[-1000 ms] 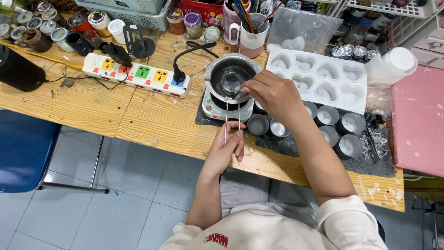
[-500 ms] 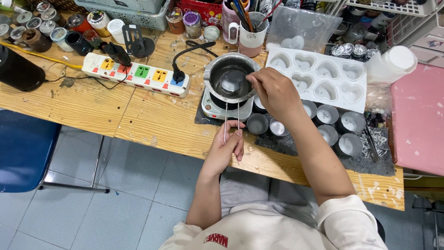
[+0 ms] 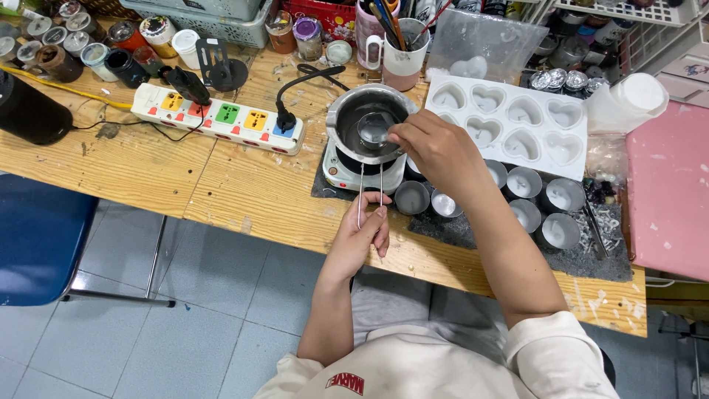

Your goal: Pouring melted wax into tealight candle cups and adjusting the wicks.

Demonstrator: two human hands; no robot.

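Note:
My left hand [image 3: 360, 238] grips the lower end of thin metal tongs [image 3: 381, 185] at the table's front edge. The tongs reach up to a small metal cup [image 3: 373, 129] inside a steel pot [image 3: 341, 111], which sits on a small white hot plate [image 3: 341, 176]. My right hand [image 3: 442, 151] is over the pot's right rim, its fingertips pinched at the cup's edge. Whether they hold something small there is hidden.
Several small round tins [image 3: 526, 182] stand on a black mat [image 3: 591, 258] to the right of the hot plate. Behind them lies a white heart-shaped mould [image 3: 539, 100]. A power strip [image 3: 218, 118] is at the left, a mug of brushes [image 3: 399, 55] behind, a pink board [image 3: 668, 192] at the far right and a blue chair [image 3: 37, 236] lower left.

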